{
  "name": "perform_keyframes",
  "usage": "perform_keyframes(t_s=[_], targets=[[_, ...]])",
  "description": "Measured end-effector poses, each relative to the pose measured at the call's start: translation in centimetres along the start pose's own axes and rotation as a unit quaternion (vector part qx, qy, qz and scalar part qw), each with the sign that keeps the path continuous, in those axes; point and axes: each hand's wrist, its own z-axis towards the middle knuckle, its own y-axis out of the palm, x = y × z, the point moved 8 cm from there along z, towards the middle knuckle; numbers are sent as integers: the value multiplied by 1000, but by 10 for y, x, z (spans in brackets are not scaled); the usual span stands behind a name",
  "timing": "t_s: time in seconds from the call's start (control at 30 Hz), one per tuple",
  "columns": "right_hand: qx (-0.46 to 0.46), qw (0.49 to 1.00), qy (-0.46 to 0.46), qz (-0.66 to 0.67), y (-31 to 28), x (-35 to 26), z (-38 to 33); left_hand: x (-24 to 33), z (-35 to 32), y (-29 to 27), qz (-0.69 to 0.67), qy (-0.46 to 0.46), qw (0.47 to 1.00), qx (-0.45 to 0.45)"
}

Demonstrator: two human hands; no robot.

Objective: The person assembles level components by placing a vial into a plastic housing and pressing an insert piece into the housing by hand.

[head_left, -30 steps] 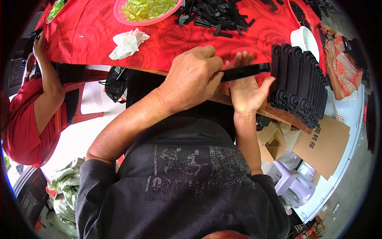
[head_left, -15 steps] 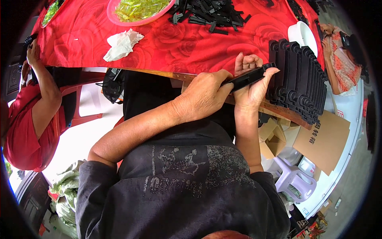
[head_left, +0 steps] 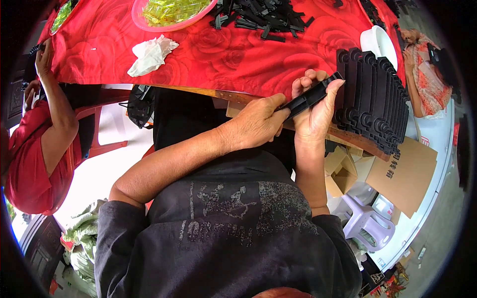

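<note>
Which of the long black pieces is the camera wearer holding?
The slanting piece gripped at its lower end by the left hand, its upper end at the right hand. The neighbouring ones sit packed in a row to its right.

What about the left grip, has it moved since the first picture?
Yes, the left grip has come toward the person's body: it overlapped the cloth, and now sits mostly on the near side of the table edge.

Crumpled tissue (head_left: 152, 55) on red tablecloth (head_left: 218, 64), lilac stool (head_left: 363, 222) near cardboard (head_left: 410, 181)
</note>
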Motion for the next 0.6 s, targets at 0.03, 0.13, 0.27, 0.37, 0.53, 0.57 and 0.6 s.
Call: perform_keyframes(t_s=[0.03,0.13,0.27,0.37,0.53,0.57,0.6], targets=[[-7,1000,9,3,1,1,0,-2,-1,3,-24,-14,999,-15],[-22,999,36,14,4,2,0,-6,-1,8,-64,-19,998,-23],[-25,999,39,-6,8,0,-3,-6,-2,11,-103,-14,994,-23],[-23,999,40,-10,11,-1,-5,-5,-3,13,-105,0,994,-32],[-85,996,32,-6,26,3,-5,-3,-3,11,-94,-7,995,-30],[-85,996,33,-7,26,3,-5,-4,-3,11,-95,-6,995,-29],[-93,995,32,-8,27,4,-6,-3,-3,12,-94,-3,995,-30]])
